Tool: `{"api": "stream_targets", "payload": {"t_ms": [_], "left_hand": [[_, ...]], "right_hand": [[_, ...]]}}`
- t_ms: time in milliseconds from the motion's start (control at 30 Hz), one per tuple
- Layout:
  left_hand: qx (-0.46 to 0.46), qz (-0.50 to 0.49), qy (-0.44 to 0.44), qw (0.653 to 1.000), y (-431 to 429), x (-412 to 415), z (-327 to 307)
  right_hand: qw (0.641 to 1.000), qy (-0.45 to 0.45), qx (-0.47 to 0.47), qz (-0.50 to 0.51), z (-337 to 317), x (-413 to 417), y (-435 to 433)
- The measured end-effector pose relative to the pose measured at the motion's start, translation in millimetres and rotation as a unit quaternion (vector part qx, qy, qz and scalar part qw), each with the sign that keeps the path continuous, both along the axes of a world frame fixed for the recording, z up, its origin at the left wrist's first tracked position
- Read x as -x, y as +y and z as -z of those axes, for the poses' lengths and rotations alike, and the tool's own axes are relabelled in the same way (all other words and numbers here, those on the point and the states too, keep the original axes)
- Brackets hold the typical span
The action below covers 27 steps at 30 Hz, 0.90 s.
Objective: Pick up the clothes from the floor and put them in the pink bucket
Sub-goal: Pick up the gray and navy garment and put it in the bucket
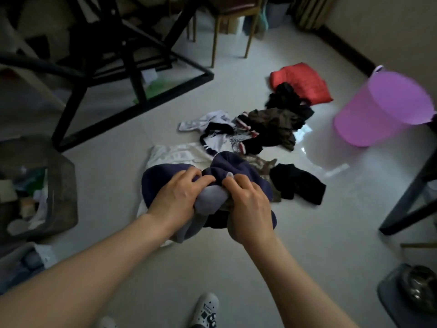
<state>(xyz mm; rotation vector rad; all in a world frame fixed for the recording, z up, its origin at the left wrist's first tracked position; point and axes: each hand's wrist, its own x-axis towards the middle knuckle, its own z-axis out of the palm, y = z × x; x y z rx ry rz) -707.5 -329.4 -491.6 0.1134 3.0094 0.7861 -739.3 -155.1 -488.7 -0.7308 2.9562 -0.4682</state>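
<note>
**Both hands bunched in the navy garment, bucket off to the right**

The left hand (179, 192) and right hand (248, 200) both grip the navy garment (236, 166), fingers curled into its folds where the grey lining shows, near the middle of the floor. The pink bucket (378, 110) stands to the far right, well apart from the hands, and no clothing shows in it from this angle.

What could go wrong: the navy garment lies on the white garment (175, 152) and touches the camouflage piece (260, 164), so a lift may drag either one along and drop it partway. Loose cloth hangs below the hands and could trail or slip free on the carry. The dark furniture leg (406, 192) at the right stands close to the route to the bucket, and a swinging bundle might snag on it.

Counted: two hands, one bucket. Clothes, as best I can separate them: one navy, one white, one camouflage, one black garment (298, 183) near right, one brown garment (274, 121), one red garment (300, 81) farthest, one more black heap (286, 95) just beside it, and a striped tangle (212, 131) (one piece or two, I cannot tell).
</note>
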Motion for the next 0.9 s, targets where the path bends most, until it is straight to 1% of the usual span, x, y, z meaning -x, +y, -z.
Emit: {"api": "stream_targets", "payload": {"t_ms": [167, 267, 367, 500, 700, 900], "left_hand": [[0.018, 0.05, 0.032, 0.998, 65, 46, -94], [0.023, 0.076, 0.056, 0.995, 99, 74, -130], [0.026, 0.11, 0.067, 0.991, 137, 108, -161], [0.01, 0.146, 0.086, 0.986, 171, 162, -179], [0.002, 0.209, 0.095, 0.973, 217, 261, -200], [0.007, 0.277, 0.111, 0.954, 272, 357, -214]], "right_hand": [[0.998, 0.038, 0.013, 0.037, -98, 26, 69], [0.995, 0.072, 0.02, 0.066, -136, 45, 103], [0.994, 0.068, 0.02, 0.088, -168, 69, 141], [0.992, 0.062, 0.019, 0.109, -195, 107, 177], [0.98, 0.097, 0.02, 0.172, -227, 180, 218], [0.964, 0.109, 0.021, 0.241, -237, 252, 267]]}}
